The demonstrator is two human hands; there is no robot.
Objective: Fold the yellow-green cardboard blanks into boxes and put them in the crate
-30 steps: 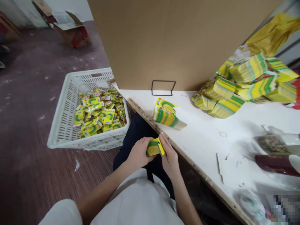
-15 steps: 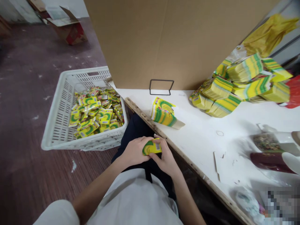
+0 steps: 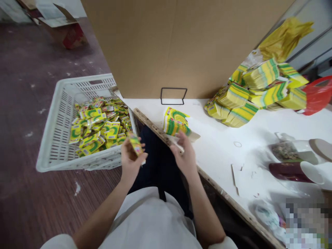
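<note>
Looking down on the floor, purple-brown, finely streaked, littered with white scraps! Up at the far left, meeting a pale wall and, near it, an open carton, brown and red, rather blurred. Straight ahead, faced with a huge brown board, upright at the back of a white table and blocking much of the view beyond! Along the near side, trimmed with a worn wooden strip, dotted with dark holes. Upper right, backed by something pale, crossed by dark slanting lines. Across the tabletop, lit softly, with blurry grey shadows; underneath, sunk in deep gloom
</note>
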